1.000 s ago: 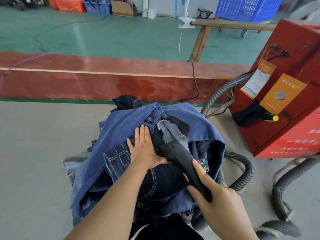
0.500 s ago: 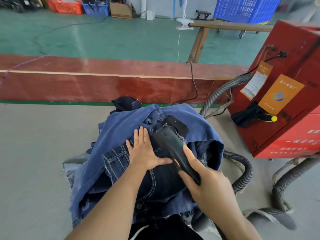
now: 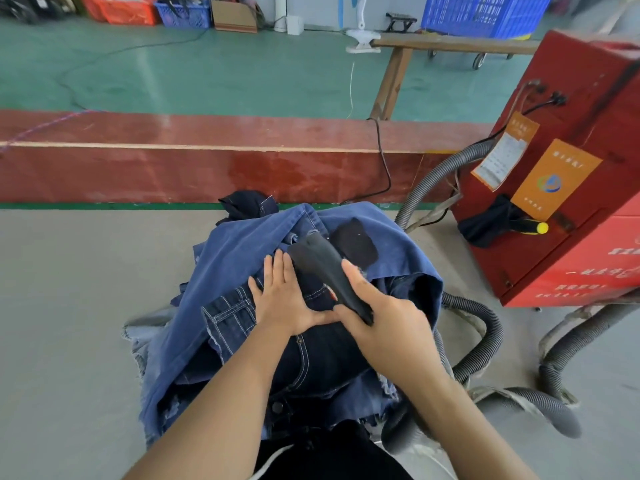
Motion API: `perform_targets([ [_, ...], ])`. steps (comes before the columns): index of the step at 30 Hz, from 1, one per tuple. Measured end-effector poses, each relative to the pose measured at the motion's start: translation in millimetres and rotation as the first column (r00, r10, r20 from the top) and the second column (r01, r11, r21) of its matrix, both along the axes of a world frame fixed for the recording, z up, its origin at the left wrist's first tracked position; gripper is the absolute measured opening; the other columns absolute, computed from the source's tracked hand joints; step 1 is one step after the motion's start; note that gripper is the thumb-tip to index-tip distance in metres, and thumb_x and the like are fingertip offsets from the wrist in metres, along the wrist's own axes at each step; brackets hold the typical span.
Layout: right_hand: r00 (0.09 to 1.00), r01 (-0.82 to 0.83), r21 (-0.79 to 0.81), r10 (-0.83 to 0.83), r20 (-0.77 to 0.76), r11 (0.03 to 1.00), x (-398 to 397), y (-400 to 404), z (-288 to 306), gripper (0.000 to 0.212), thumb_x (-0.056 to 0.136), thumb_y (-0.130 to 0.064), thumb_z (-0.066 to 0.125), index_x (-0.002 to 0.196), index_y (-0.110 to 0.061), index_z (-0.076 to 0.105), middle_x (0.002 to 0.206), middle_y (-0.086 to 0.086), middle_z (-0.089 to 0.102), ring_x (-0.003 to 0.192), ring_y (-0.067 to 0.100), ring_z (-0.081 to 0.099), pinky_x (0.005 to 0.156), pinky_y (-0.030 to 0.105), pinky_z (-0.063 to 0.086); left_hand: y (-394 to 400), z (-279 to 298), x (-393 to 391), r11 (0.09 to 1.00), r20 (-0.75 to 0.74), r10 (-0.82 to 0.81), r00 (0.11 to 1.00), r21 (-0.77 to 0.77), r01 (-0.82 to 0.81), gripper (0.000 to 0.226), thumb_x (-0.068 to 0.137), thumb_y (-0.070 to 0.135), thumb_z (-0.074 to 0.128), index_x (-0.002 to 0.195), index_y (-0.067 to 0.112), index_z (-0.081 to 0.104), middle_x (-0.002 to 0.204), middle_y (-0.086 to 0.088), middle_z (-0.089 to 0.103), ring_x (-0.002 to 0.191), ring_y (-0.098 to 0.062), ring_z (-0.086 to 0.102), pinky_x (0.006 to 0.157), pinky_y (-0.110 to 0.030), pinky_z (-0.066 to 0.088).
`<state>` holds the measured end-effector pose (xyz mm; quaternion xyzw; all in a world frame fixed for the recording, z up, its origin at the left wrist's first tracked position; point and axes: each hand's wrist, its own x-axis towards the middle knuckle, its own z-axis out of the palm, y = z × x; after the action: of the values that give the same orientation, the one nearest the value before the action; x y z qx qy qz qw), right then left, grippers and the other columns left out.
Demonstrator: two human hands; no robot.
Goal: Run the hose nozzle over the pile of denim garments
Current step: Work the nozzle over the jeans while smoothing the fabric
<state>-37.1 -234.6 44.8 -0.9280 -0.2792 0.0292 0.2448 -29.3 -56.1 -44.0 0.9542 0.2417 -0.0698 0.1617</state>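
A pile of denim garments point(image 3: 239, 261) lies on the grey table in front of me, mid-blue pieces over darker jeans. My left hand point(image 3: 287, 299) rests flat on the dark jeans with straight fingers. My right hand point(image 3: 384, 323) grips the black hose nozzle point(image 3: 322, 268), whose wide mouth lies on the denim just beyond my left fingertips. A black patch point(image 3: 356, 245) sits on the blue cloth right of the nozzle. The grey ribbed hose point(image 3: 485, 344) loops off to the right.
A red machine point(image 3: 568, 188) stands at the right with orange labels and more grey hoses point(image 3: 433, 178) running to it. A red board point(image 3: 207, 168) edges the far side of the table point(image 3: 69, 306). Beyond lie green floor, crates and a wooden bench point(image 3: 450, 45).
My right hand has pushed the nozzle forward and left over the denim, up past my left fingertips. My left hand stays flat in about the same place.
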Motion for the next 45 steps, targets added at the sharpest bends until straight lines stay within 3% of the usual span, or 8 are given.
perform_targets([
  [4, 0.996, 0.033, 0.133, -0.044, 0.08, 0.991, -23, -43, 10, 0.065, 0.078, -0.056, 0.055, 0.122, -0.078, 0.013, 0.05, -0.019, 0.047, 0.05, 0.006, 0.048, 0.047, 0.019, 0.035, -1, -2, 1, 1.0, 0.017, 0.004, 1.0, 0.001, -0.004, 0.153, 0.046, 0.093, 0.056, 0.151, 0.01, -0.018, 0.159, -0.002, -0.023, 0.145, -0.021, -0.024, 0.115, -0.056, -0.008],
  [6, 0.995, 0.058, 0.159, -0.069, 0.066, 0.986, -37, -61, 3, 0.07, 0.075, -0.047, 0.066, 0.118, -0.078, 0.021, 0.049, -0.023, 0.049, 0.08, -0.014, 0.057, 0.056, 0.018, 0.042, -1, -3, 2, 1.0, 0.011, 0.004, 1.0, 0.0, -0.004, 0.153, 0.046, 0.093, 0.057, 0.15, 0.01, -0.019, 0.159, -0.002, -0.023, 0.145, -0.02, -0.025, 0.115, -0.056, -0.009],
  [7, 0.996, 0.075, 0.143, -0.081, 0.041, 0.987, -41, -67, -1, 0.072, 0.075, -0.044, 0.07, 0.12, -0.075, 0.024, 0.051, -0.022, 0.049, 0.098, 0.004, 0.038, 0.063, 0.013, 0.042, 0, -3, 2, 1.0, 0.009, 0.008, 1.0, 0.0, -0.008, 0.153, 0.047, 0.091, 0.058, 0.15, 0.01, -0.019, 0.159, -0.002, -0.023, 0.145, -0.02, -0.026, 0.114, -0.056, -0.009],
  [17, 0.995, 0.05, -0.13, -0.039, 0.087, 0.99, -4, 5, -18, 0.06, 0.096, -0.054, 0.043, 0.147, -0.053, 0.013, 0.094, -0.006, 0.064, 0.083, 0.018, 0.062, 0.057, 0.029, 0.031, -1, 1, 1, 1.0, -0.012, 0.005, 1.0, 0.009, -0.005, 0.144, 0.055, 0.084, 0.06, 0.151, 0.009, -0.018, 0.159, -0.002, -0.025, 0.145, -0.02, -0.027, 0.116, -0.057, -0.007],
  [25, 0.998, 0.058, 0.034, -0.059, 0.015, 0.998, -30, -44, -3, 0.064, 0.08, -0.059, 0.05, 0.128, -0.074, 0.01, 0.051, -0.019, 0.042, 0.05, 0.003, 0.047, 0.052, 0.02, 0.037, -1, -2, 2, 1.0, -0.001, 0.002, 1.0, 0.002, -0.002, 0.152, 0.049, 0.09, 0.059, 0.15, 0.01, -0.02, 0.159, -0.001, -0.024, 0.145, -0.02, -0.026, 0.114, -0.056, -0.01],
  [31, 0.994, 0.099, -0.155, -0.104, -0.026, 0.983, -39, -45, -15, 0.066, 0.091, -0.061, 0.043, 0.131, -0.069, -0.009, 0.078, -0.014, 0.054, 0.086, 0.007, 0.061, 0.06, 0.017, 0.035, -3, -1, 1, 1.0, 0.011, 0.016, 1.0, 0.008, -0.016, 0.151, 0.051, 0.084, 0.065, 0.15, 0.009, -0.019, 0.16, -0.001, -0.023, 0.145, -0.019, -0.025, 0.114, -0.056, -0.01],
  [38, 0.999, 0.034, -0.128, -0.029, 0.039, 0.991, 5, 15, -13, 0.06, 0.096, -0.052, 0.043, 0.148, -0.051, 0.013, 0.09, -0.004, 0.064, 0.083, 0.018, 0.061, 0.059, 0.029, 0.035, 1, 0, 1, 1.0, 0.002, 0.006, 1.0, -0.001, -0.006, 0.143, 0.054, 0.085, 0.057, 0.151, 0.009, -0.016, 0.159, -0.002, -0.024, 0.145, -0.02, -0.026, 0.116, -0.057, -0.008],
  [45, 0.999, 0.048, 0.087, -0.048, 0.003, 0.995, -28, -43, -2, 0.064, 0.077, -0.06, 0.049, 0.127, -0.077, 0.013, 0.058, -0.026, 0.054, 0.057, -0.008, 0.053, 0.053, 0.013, 0.042, 0, -1, 3, 1.0, -0.003, -0.003, 1.0, -0.017, 0.003, 0.152, 0.047, 0.091, 0.059, 0.15, 0.01, -0.02, 0.159, -0.001, -0.025, 0.144, -0.02, -0.027, 0.114, -0.056, -0.012],
])
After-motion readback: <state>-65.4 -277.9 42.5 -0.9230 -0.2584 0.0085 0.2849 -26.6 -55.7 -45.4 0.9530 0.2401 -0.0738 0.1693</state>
